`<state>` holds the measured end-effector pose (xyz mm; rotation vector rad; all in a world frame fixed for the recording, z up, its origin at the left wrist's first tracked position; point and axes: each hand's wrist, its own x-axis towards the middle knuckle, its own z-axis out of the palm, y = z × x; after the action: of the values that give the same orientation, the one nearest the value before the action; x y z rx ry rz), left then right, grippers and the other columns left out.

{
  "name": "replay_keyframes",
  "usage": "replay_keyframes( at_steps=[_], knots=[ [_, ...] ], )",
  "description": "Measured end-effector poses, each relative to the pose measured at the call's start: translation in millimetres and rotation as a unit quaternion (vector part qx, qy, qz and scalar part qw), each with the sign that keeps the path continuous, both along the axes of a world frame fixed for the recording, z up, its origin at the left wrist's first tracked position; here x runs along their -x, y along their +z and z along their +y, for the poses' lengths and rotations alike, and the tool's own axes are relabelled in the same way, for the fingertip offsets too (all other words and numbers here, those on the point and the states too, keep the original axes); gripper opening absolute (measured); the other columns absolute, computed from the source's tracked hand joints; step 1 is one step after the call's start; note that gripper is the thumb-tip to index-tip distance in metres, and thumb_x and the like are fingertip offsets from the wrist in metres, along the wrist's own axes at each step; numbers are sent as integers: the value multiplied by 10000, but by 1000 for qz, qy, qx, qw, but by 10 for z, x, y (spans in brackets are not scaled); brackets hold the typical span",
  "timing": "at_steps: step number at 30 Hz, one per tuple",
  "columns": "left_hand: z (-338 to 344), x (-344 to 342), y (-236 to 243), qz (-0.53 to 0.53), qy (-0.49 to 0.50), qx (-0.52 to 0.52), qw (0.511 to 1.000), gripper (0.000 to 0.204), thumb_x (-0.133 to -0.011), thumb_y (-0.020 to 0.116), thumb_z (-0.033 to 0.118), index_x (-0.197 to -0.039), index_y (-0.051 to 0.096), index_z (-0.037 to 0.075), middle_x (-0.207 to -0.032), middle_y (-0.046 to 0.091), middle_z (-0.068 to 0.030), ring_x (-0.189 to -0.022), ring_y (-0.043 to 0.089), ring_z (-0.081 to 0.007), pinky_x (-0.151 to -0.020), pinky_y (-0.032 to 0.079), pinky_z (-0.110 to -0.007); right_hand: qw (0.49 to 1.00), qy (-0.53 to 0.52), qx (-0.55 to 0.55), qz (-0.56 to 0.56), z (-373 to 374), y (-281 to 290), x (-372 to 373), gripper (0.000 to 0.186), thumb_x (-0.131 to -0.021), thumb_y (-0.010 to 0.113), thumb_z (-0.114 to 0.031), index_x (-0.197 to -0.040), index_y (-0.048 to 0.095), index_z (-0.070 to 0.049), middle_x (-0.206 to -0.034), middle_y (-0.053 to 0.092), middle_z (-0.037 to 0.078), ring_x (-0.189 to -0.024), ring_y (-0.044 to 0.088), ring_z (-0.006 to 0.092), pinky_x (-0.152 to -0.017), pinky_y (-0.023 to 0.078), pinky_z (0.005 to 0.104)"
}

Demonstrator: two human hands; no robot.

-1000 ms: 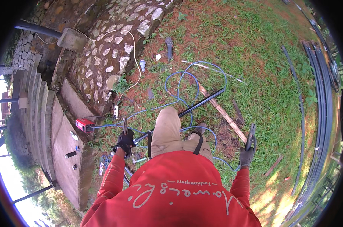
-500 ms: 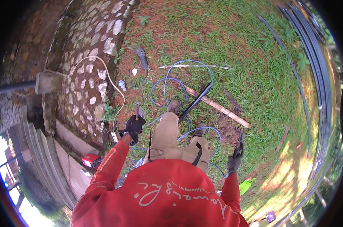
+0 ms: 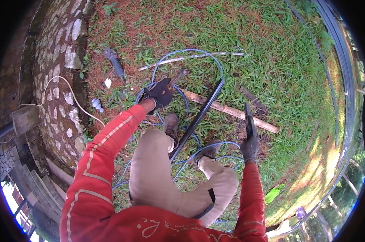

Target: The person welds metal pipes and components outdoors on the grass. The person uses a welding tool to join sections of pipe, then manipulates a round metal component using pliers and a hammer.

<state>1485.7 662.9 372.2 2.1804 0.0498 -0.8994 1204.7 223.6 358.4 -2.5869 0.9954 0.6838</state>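
Observation:
My left hand (image 3: 158, 93), in a black glove, grips a metal tool (image 3: 176, 78) whose ends stick up beyond the fingers, above a loop of blue cable (image 3: 187, 51). My right hand (image 3: 250, 147), in a dark grey glove, holds a black elongated tool (image 3: 248, 115) pointing forward, beside the end of a weathered wooden plank (image 3: 230, 111). Between my hands a long black metal bar (image 3: 196, 121) lies diagonally across the plank and cable, next to my boots (image 3: 171, 125).
A grey power tool (image 3: 114, 63) and a pale stick (image 3: 170, 61) lie on the grass ahead. A stone retaining wall (image 3: 57, 52) with a cream cord (image 3: 71, 92) and concrete steps (image 3: 27, 181) are at left. Long dark pipes (image 3: 337, 48) line the right edge.
My left hand has swung forward and right with its tool, over the blue cable loops. My right hand has moved up slightly. My view and knees have shifted.

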Motion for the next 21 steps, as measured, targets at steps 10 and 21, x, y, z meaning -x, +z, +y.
replay_keyframes(
  at_steps=[10,21],
  knots=[
    [-525,-88,-3068,-261,-225,-62,937,544,-901,628,76,-1438,601,-9,-1127,693,-265,-1040,697,-492,-884,550,-604,989,24,63,-133,-146,-2586,-929,610,-969,744,-51,-1532,510,-71,-1369,635,283,-1225,692,527,-1013,582,616],
    [-401,-134,-3601,-513,-254,-3,820,775,-804,852,324,-1512,631,100,-1302,665,-220,-1208,642,-485,-1012,443,-710,983,-8,101,-154,-545,-3576,-742,648,-977,801,-235,-1546,567,-32,-1385,682,261,-1266,673,513,-1096,531,590]
  ],
)
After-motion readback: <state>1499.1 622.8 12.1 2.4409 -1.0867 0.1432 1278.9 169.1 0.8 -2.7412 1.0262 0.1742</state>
